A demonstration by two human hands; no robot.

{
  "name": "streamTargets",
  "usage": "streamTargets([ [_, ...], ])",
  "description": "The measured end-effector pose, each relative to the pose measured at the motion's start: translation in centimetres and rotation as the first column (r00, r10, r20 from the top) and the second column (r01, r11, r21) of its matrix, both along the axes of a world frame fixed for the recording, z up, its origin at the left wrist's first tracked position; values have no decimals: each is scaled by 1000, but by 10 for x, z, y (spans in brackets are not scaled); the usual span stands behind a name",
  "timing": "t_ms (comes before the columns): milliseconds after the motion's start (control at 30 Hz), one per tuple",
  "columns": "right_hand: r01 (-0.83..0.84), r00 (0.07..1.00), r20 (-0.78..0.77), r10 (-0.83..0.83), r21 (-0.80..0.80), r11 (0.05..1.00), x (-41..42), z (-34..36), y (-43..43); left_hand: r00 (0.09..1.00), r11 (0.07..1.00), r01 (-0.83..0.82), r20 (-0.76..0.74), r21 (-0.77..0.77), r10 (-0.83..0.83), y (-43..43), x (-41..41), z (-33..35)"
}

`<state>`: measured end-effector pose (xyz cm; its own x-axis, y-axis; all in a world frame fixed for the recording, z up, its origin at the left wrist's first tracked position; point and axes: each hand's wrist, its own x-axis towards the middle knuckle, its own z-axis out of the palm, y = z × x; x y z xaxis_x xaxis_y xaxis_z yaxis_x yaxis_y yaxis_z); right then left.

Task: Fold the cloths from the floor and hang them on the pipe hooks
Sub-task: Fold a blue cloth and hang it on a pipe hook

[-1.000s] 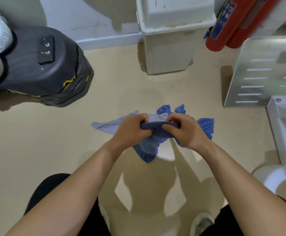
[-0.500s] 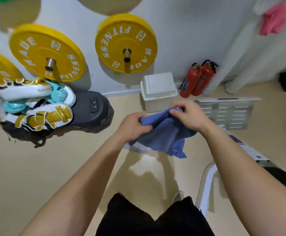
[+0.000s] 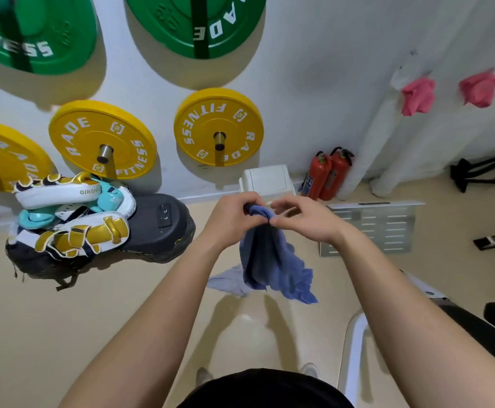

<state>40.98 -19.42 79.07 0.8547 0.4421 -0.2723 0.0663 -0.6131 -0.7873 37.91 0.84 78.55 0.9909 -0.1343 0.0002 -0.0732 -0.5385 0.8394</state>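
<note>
While mitts (image 3: 72,228) lie heaped on a black pad (image 3: 158,228) at far L, L hand (image 3: 234,220) has fingers curled round top of blue cloth (image 3: 270,257), which hangs clear of floor (image 3: 64,319) btwn both hands. Paler cloth (image 3: 225,282) lies on floor below. White bin (image 3: 267,181) behind: lid shut, contents not visible. R hand (image 3: 305,220) pinches cloth's top edge w/ thumb & forefinger. Two pink cloths (image 3: 418,95) hang on pipes (image 3: 370,148), far R.
</note>
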Motion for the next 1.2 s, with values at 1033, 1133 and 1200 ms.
streamTargets([
  [1033, -117, 915, 386, 120, -30, 993, -13, 85, 44, 976, 928, -220, -67, -301, 209, 7, -53, -12],
  [1133, -41, 878, 478, 7, 61, 997, 0, 112, 50, 948, 925, -318, -94, -208, 305, 11, -59, -26],
  [1200, 21, 842, 533, -81, 118, 993, 10, 132, 46, 914, 909, -401, -105, -111, 391, 22, -63, -37],
])
